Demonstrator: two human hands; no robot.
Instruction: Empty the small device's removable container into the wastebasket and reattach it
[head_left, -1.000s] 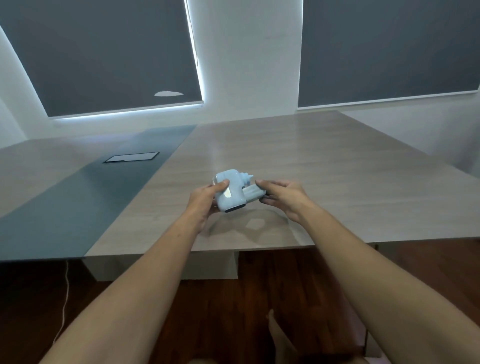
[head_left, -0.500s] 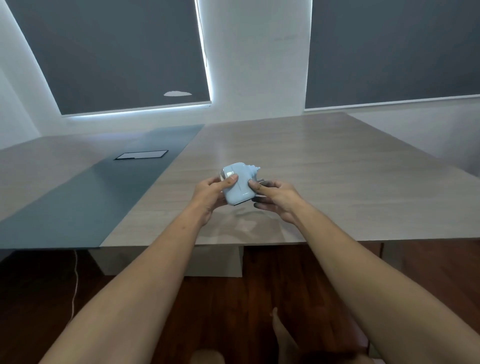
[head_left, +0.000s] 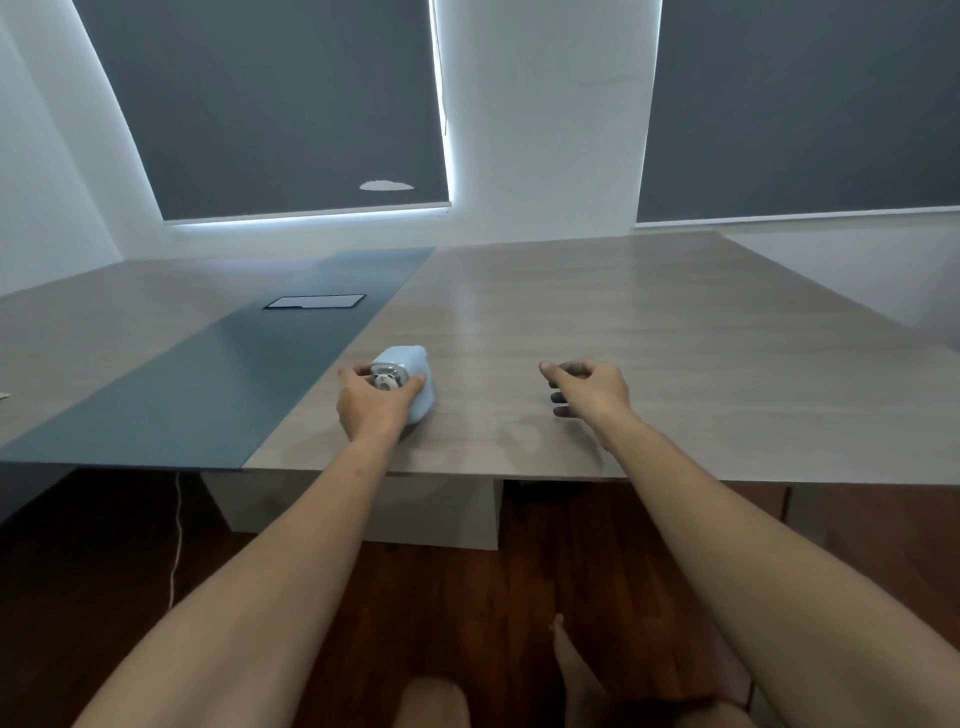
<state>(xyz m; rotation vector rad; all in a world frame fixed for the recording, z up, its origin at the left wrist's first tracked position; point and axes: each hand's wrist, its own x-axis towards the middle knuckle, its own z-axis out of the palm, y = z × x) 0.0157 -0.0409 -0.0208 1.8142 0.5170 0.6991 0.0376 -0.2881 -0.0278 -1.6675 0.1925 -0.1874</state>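
Head view: left hand (head_left: 371, 408) wraps the pale blue device (head_left: 410, 382) just left of frame centre, resting on the table (head_left: 675, 364); right hand (head_left: 587, 389), well apart at centre right, curls around something small and dark, probably the container, though it's too hidden to confirm. Risks: no wastebasket in view, so debris could spill on the tabletop during the carry, and the loose-looking right grip could drop it.

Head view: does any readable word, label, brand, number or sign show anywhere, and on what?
None can be read.
The light blue device under the left hand shows only a small picture-like sticker, with no legible lettering.
The table and the blinds bear no text.
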